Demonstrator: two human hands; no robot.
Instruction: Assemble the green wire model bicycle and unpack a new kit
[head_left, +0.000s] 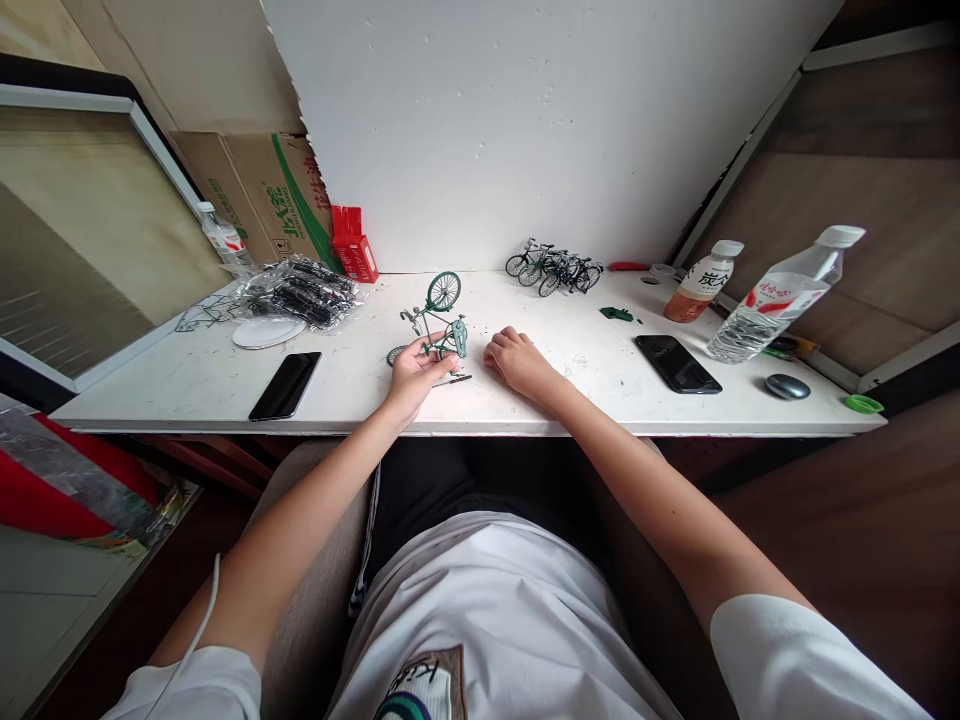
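My left hand (414,371) is closed on a small green model bicycle (437,320), held tilted above the white table (187,385) with one wheel up. A thin dark tool (452,380) lies on the table just beneath it. My right hand (515,358) rests knuckles-up on the table to the right of the bicycle, fingers curled; whether anything is in it is hidden.
Several finished model bicycles (555,269) stand at the back. Plastic bags of parts (300,290), a white lid (268,333) and a black phone (285,385) lie left. A second phone (677,363), a green part (616,314), two bottles (780,295) and a mouse (787,386) lie right.
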